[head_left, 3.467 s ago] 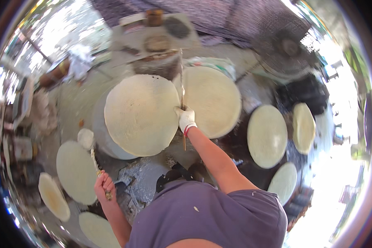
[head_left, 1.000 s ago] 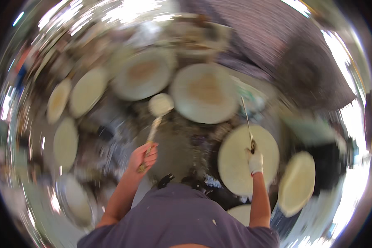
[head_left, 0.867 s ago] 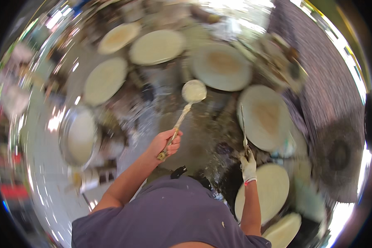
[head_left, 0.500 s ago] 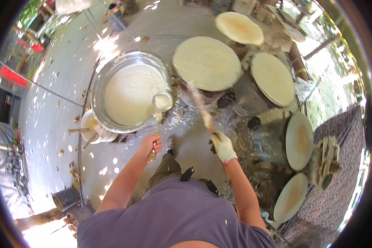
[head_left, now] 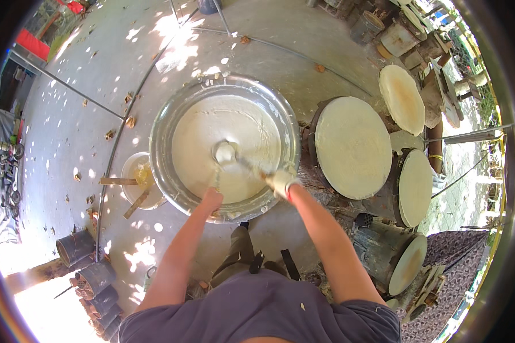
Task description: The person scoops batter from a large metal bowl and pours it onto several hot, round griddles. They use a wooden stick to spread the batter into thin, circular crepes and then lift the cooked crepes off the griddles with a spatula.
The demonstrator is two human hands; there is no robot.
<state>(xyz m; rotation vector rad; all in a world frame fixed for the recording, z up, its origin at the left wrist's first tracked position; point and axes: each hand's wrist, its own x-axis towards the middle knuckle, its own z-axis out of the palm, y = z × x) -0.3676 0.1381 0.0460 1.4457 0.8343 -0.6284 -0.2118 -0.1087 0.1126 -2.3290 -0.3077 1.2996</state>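
Observation:
In front of me stands a wide metal basin (head_left: 165,108) of creamy white batter (head_left: 194,128). My left hand (head_left: 212,199) is closed round the handle of a ladle (head_left: 225,152), whose round bowl sits at the batter in the middle of the basin. A white glove covers my right hand (head_left: 281,183), which grips a wooden-handled tool (head_left: 262,173) over the basin's right side. The tool's far end is smeared by motion and reaches toward the ladle bowl; its exact kind cannot be told. To the right, a large round griddle (head_left: 353,147) bears a pale batter layer.
More round batter-covered griddles (head_left: 402,100) curve along the right, some on drum-like stands (head_left: 363,246). A white bucket (head_left: 133,166) with wooden sticks stands left of the basin. Dark cylinders (head_left: 74,247) lie at lower left. A thin pole (head_left: 111,166) crosses the concrete floor.
Both hands are now over the basin. The right-hand tool has left the large griddle's near edge for the ladle, and the ladle has gone from the basin's rim to its middle. The view has shifted.

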